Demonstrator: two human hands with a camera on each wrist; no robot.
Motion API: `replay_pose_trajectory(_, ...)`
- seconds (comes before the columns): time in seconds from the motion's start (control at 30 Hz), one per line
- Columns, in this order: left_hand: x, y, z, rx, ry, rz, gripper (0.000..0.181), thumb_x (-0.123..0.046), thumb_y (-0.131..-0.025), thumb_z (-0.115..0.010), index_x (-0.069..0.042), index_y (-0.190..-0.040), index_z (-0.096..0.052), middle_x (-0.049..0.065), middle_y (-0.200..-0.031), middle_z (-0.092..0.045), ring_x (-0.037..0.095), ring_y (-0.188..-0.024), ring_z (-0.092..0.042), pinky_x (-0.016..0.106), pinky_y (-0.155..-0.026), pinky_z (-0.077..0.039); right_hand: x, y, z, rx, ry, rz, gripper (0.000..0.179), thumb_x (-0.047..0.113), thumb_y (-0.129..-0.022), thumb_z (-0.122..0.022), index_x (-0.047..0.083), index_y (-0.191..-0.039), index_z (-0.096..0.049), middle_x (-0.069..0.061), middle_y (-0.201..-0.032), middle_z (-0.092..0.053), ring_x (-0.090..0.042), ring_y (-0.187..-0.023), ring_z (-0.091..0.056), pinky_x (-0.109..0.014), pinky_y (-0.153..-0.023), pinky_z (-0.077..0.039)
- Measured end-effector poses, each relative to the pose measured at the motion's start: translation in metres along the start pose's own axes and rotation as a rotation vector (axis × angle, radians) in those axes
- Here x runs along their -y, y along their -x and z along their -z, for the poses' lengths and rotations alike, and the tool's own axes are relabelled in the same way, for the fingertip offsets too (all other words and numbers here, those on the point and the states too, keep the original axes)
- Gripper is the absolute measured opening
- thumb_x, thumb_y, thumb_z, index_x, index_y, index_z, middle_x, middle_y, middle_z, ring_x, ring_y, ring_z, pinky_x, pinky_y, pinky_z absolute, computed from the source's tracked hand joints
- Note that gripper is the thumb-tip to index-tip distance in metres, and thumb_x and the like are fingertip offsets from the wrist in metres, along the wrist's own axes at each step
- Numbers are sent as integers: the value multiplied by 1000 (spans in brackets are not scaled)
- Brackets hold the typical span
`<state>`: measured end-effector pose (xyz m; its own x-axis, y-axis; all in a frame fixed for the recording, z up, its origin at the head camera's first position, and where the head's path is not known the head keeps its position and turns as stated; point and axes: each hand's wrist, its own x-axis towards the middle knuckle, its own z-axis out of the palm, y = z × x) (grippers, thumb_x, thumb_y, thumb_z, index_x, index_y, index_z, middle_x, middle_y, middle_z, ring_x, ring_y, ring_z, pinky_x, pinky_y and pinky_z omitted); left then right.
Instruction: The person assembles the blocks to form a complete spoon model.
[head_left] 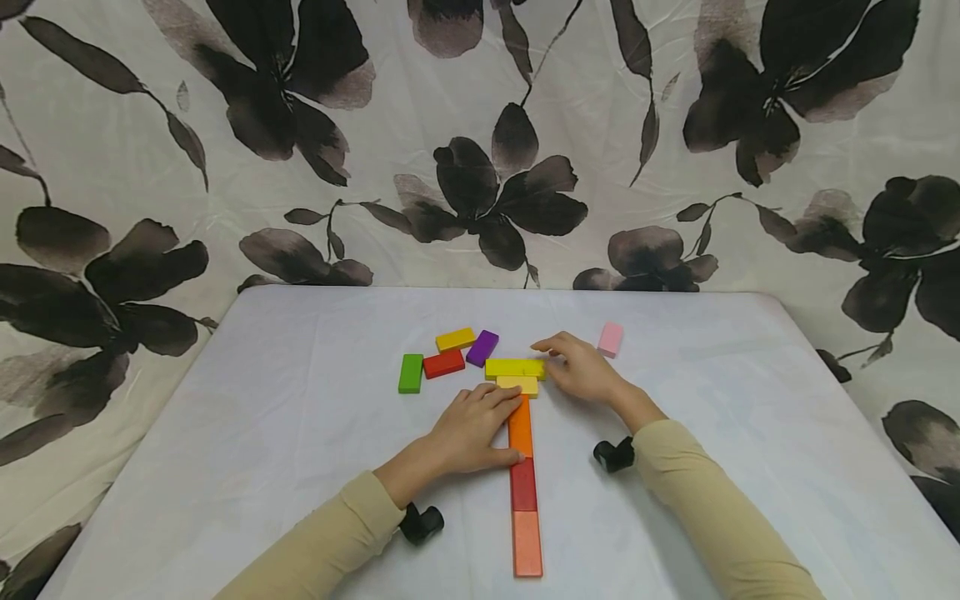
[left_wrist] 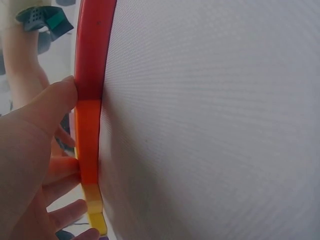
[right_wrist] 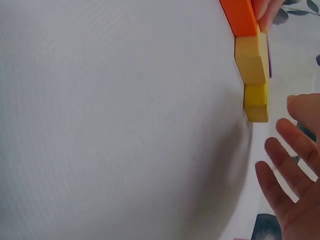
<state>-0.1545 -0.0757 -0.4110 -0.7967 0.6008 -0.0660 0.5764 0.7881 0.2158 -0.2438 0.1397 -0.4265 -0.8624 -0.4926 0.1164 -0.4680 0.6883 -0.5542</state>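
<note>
A straight line of flat blocks runs away from the person in the head view: a salmon block (head_left: 527, 546), a red block (head_left: 523, 485) and an orange block (head_left: 521, 429). Crosswise at its far end lie a pale yellow block (head_left: 517, 384) and, beyond that, a bright yellow block (head_left: 506, 368). My left hand (head_left: 468, 429) rests along the line, thumb by the red-orange joint and fingertips on the orange and near the pale yellow block. My right hand (head_left: 581, 367) hovers beside the bright yellow block's right end, fingers spread; a gap shows in the right wrist view.
Left of the bright yellow block lie a purple block (head_left: 482, 348), another yellow block (head_left: 456, 339), a second red block (head_left: 444, 363) and a green block (head_left: 410, 373). A pink block (head_left: 611, 340) sits beyond the right hand. The white table (head_left: 300, 358) ends before a floral cloth (head_left: 420, 100).
</note>
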Motion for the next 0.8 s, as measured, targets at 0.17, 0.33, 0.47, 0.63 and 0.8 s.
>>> replay_pose_trajectory(0.17,0,0,0,3,2,4,77,-55,-78,-63,-12,-138,-43,2,-144,-37,25,-130,-33,45,-102,-33,-5,2,8,-78,-1,-10,32,6,-87,-57,7,-119,-61,-9,-115,-61,-25,-104,-55,-43,-90,-45)
replay_pose_trajectory(0.33,-1,1,1,7,5,6,77,-54,-78,-63,-12,-138,-43,2,-145,-37,25,-130,-32,45,-102,-33,-13,4,17,-148,10,-1,31,5,-86,-61,5,-116,-62,-11,-113,-62,-26,-104,-56,-45,-90,-44)
replay_pose_trajectory(0.47,0,2,1,3,3,9,76,-54,-78,-64,-12,-138,-43,2,-145,-37,25,-130,-33,45,-102,-33,-21,5,25,-182,42,-22,31,6,-85,-62,6,-116,-62,-11,-113,-62,-27,-105,-55,-46,-92,-42)
replay_pose_trajectory(0.63,1,3,1,0,9,7,76,-54,-78,-64,-12,-138,-43,2,-145,-37,25,-130,-32,46,-102,-32,-32,9,35,-239,62,-51,32,7,-84,-63,5,-116,-62,-13,-114,-61,-30,-109,-53,-47,-95,-38)
replay_pose_trajectory(0.8,1,2,0,6,16,10,77,-53,-78,-64,-12,-138,-42,2,-145,-37,24,-130,-32,46,-102,-32,-44,14,44,-256,50,-101,33,10,-84,-63,5,-117,-62,-15,-118,-59,-35,-112,-49,-49,-97,-35)
